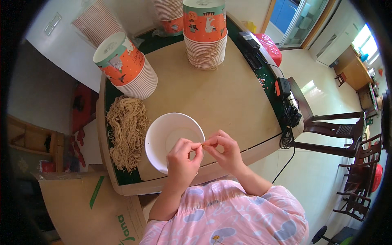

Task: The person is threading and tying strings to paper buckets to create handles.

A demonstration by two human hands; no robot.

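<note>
A white paper bucket (157, 141) stands open side up at the table's near edge, with a small dark hole in its left wall. Over its right rim my left hand (182, 157) is closed in a pinch. My right hand (225, 153) pinches at the same spot, fingertips meeting the left's. Between them shows a tiny tan bit that looks like cord (202, 144); the rest of it is hidden by the fingers. Left of the bucket lies a loose heap of tan cord (127, 132).
Stacks of upside-down orange and green printed buckets stand at far left (126, 67) and far middle (205, 36). Wrapped bucket stacks (98, 22) are behind. Black adapters and coiled cables (290, 116) line the right edge. A cardboard box (77, 204) sits lower left; a wooden chair (335, 130) stands right.
</note>
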